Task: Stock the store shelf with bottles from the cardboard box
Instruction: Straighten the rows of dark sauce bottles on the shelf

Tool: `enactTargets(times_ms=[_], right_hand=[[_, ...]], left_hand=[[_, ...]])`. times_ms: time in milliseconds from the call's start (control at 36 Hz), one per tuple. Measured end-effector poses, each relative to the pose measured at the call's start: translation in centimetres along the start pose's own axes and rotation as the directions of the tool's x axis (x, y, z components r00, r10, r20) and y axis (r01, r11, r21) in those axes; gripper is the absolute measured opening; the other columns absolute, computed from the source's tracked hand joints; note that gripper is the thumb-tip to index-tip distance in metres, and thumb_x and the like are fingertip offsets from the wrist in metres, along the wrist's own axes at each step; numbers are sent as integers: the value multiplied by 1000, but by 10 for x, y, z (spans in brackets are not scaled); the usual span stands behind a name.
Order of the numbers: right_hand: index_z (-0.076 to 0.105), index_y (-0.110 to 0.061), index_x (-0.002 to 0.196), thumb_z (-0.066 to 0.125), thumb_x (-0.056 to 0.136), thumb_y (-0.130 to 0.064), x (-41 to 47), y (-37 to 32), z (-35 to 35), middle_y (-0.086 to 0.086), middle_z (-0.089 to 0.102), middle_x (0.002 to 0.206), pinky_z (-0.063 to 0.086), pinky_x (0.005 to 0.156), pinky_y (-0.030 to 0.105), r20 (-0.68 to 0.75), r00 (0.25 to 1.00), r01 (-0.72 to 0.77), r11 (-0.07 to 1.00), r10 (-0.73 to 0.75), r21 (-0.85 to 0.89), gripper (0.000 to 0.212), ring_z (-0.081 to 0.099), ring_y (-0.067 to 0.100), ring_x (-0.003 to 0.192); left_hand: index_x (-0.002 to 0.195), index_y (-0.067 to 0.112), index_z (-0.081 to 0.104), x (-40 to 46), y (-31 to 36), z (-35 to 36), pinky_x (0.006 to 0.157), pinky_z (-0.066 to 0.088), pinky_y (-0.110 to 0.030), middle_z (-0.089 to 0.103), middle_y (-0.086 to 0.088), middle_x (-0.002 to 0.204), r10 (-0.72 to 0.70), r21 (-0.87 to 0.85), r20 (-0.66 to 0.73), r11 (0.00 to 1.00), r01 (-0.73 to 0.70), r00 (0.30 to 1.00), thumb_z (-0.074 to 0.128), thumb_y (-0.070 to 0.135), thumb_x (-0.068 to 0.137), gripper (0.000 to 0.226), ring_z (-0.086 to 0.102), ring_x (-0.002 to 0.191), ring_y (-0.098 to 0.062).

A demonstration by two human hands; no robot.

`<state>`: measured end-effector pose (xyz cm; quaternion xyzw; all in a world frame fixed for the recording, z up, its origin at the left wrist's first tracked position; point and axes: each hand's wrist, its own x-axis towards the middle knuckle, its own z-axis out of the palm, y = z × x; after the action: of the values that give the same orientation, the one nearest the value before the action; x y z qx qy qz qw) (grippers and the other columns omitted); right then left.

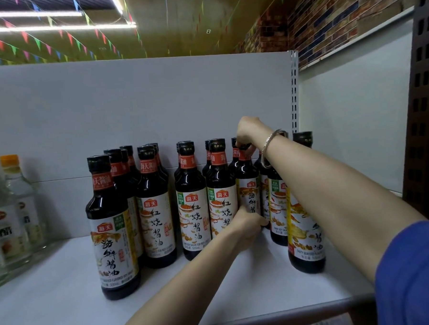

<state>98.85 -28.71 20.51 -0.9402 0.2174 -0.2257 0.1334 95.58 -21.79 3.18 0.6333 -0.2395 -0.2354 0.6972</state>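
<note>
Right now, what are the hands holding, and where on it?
Both hold one soy sauce bottle: the right hand grips its cap from above, and the left hand grips its lower body at the label.

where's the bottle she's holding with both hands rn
In the head view, the held bottle stands right of centre on the white shelf, between the red-cooking soy bottle and the right forearm.

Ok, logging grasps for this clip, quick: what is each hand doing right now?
Left hand: holding the soy sauce bottle low on its body.
Right hand: grip on the same bottle's cap.
</note>
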Motion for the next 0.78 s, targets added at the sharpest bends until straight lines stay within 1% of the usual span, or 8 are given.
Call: enactTargets(times_ms=[111, 194, 278, 361, 417, 556, 639, 778], right_hand=[[52, -2, 125, 60, 91, -10, -10, 2, -7, 15, 55, 124, 53, 79, 31, -83, 993, 86, 996, -84, 29, 35, 64, 23, 101], [59, -2, 120, 53, 84, 8, -24, 4, -13, 14, 60, 118, 55, 84, 38, -189, 960, 203, 978, -207, -40, 37, 64, 27, 100], [64, -7, 107, 55, 83, 8, -45, 12, -20, 12, 65, 106, 57, 78, 40, -266, 910, 297, 948, -317, -115, 30, 64, 29, 89], [64, -14, 107, 56, 86, -1, -63, 24, -28, 7, 65, 105, 42, 97, 41, -356, 855, 318, 924, -377, -214, 25, 59, 27, 99], [65, -18, 108, 57, 89, -10, -72, 35, -31, 3, 65, 104, 27, 104, 43, -398, 828, 304, 912, -396, -275, 22, 51, 25, 112], [67, -21, 101, 54, 89, -16, -87, 59, -24, 0, 67, 101, 22, 102, 43, -403, 824, 272, 902, -399, -335, 18, 44, 21, 117], [69, -20, 98, 53, 90, -16, -94, 65, -16, -1, 69, 102, 25, 100, 41, -440, 789, 285, 890, -429, -356, 18, 48, 21, 112], [68, -20, 101, 52, 88, -13, -104, 76, -2, -1, 62, 114, 23, 99, 41, -443, 778, 288, 880, -445, -378, 22, 43, 21, 117]], left_hand=[[140, 13, 31, -4, -6, 1, 111, 35, -46, 49, -12, 139, 58, 144, -15, 988, -56, 998, 54, -15, 82, 68, 43, 132, -29], [149, 20, 17, -10, -8, 8, 110, 38, -41, 44, -5, 144, 172, 311, -40, 938, -151, 984, 60, -2, 85, 81, 42, 132, -22], [148, 20, 24, -16, -7, 15, 98, 42, -26, 50, 2, 135, 302, 342, -21, 898, -277, 953, 62, 5, 88, 72, 48, 118, -7], [142, 20, 35, -21, -3, 18, 90, 45, -22, 54, 9, 115, 344, 303, -7, 895, -326, 939, 65, 10, 85, 65, 51, 106, -4], [139, 22, 36, -24, -1, 21, 88, 45, -23, 51, 7, 119, 330, 283, 23, 903, -322, 944, 67, 9, 82, 67, 51, 111, -9], [139, 29, 29, -30, -2, 35, 96, 50, -36, 50, 2, 126, 311, 297, 139, 893, -339, 940, 77, 13, 71, 84, 54, 114, -14], [126, 26, 38, -31, -4, 46, 90, 53, -31, 60, 8, 110, 321, 308, 141, 885, -349, 937, 82, 14, 70, 73, 61, 98, -4], [119, 20, 48, -31, -8, 57, 92, 53, -40, 66, 2, 108, 382, 313, 63, 870, -382, 922, 83, 11, 67, 64, 63, 101, -13]])
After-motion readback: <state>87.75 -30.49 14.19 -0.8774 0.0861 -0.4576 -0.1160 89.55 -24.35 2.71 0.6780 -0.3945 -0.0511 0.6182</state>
